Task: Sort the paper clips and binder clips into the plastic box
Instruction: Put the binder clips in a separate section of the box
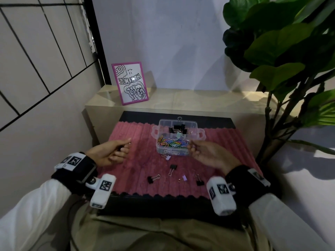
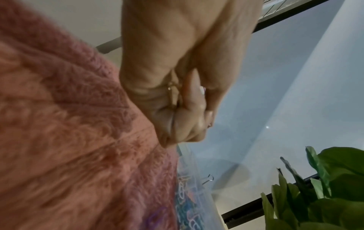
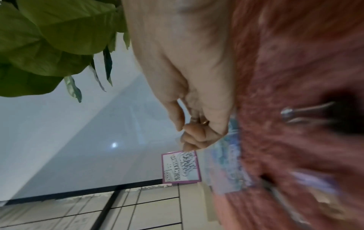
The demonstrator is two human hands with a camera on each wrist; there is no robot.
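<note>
A clear plastic box (image 1: 200,133) stands on the pink mat (image 1: 137,165). Its near compartment holds several coloured paper clips (image 1: 172,142) and its far one black binder clips (image 1: 178,127). My left hand (image 1: 125,146) hovers left of the box, its fingers (image 2: 189,124) curled around a binder clip (image 2: 170,89) whose wire handle sticks out. At the box's near right corner, my right hand (image 1: 192,146) pinches a small clip (image 3: 204,122). Loose binder clips lie on the mat in front of the box: black ones (image 1: 173,167) (image 1: 151,179) (image 1: 199,182) and lilac ones (image 1: 167,157) (image 1: 183,178).
The mat lies on a black table (image 1: 181,115) against a beige ledge (image 1: 199,100). On the ledge leans a pink-framed picture (image 1: 129,83). A large leafy plant (image 1: 282,51) stands at the right and a tiled wall (image 1: 36,60) at the left.
</note>
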